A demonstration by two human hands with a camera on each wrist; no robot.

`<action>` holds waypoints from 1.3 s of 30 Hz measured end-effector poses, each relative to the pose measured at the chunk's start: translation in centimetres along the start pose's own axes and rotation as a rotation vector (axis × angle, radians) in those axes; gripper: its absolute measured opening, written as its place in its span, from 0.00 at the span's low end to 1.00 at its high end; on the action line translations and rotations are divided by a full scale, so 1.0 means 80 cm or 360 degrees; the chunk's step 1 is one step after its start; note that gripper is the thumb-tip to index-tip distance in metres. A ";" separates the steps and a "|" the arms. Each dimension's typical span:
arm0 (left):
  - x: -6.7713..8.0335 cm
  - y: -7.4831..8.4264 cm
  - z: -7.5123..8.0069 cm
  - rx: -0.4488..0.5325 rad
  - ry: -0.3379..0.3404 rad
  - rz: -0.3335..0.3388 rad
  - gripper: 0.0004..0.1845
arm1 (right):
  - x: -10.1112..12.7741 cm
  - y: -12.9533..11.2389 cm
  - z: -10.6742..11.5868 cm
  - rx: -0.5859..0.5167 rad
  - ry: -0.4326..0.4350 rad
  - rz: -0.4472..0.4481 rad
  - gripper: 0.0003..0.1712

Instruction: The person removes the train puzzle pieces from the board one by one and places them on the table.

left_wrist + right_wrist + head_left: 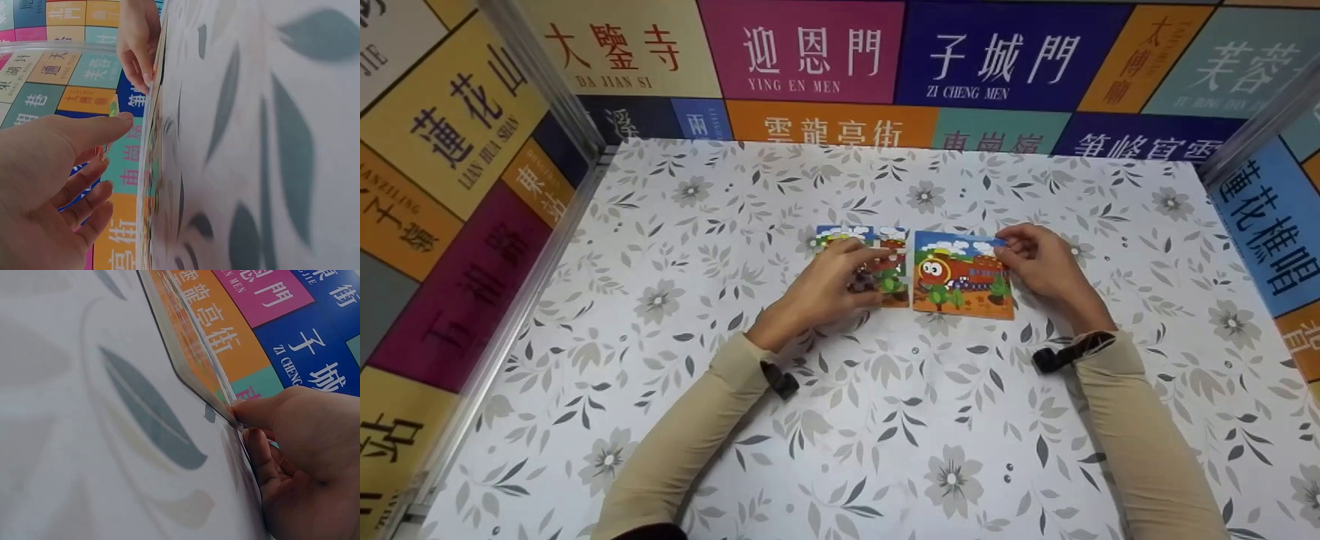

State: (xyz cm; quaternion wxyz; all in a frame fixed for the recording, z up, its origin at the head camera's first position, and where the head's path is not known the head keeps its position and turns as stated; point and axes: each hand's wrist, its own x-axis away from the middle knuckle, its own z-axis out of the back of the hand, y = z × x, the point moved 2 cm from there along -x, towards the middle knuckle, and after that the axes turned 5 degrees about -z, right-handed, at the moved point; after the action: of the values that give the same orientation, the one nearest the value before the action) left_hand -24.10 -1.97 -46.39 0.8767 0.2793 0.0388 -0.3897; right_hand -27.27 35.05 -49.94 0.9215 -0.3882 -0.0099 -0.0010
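Observation:
A square train picture card (pixel 960 285) lies on the patterned tabletop. My right hand (pixel 1042 262) pinches its right edge near the top corner; the right wrist view shows thumb and fingertips meeting at the card's edge (pixel 197 377). To the left is a jigsaw puzzle (pixel 894 294) with a similar train scene, partly covered by my left hand (pixel 829 285). Between that hand's thumb and index finger, a small colourful puzzle piece (pixel 114 107) shows in the left wrist view, held above the table. The other left fingers are loosely bent.
A white tabletop (pixel 930 375) with grey leaves and flowers spreads around both pictures. Panels with large Chinese lettering (pixel 810 52) stand along the back and sides. Each wrist carries a small black camera, such as the one by the right cuff (pixel 1054 360).

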 end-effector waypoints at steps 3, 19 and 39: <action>0.006 -0.006 0.004 -0.0016 0.0025 0.0014 0.36 | 0.001 -0.001 0.000 0.0001 -0.0001 -0.0007 0.21; 0.024 -0.023 0.024 0.0064 0.0042 0.0114 0.34 | 0.000 0.002 0.001 -0.0009 0.0015 -0.0006 0.20; 0.057 -0.056 0.038 0.0162 -0.0135 0.0131 0.34 | 0.001 0.001 0.001 -0.0037 0.0013 -0.0006 0.20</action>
State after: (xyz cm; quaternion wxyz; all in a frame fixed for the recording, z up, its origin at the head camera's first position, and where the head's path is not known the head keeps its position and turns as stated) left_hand -24.56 -9.04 -47.21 0.8774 0.3082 -0.0298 -0.3664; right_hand -27.17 35.15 -49.98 0.9170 -0.3989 -0.0068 -0.0044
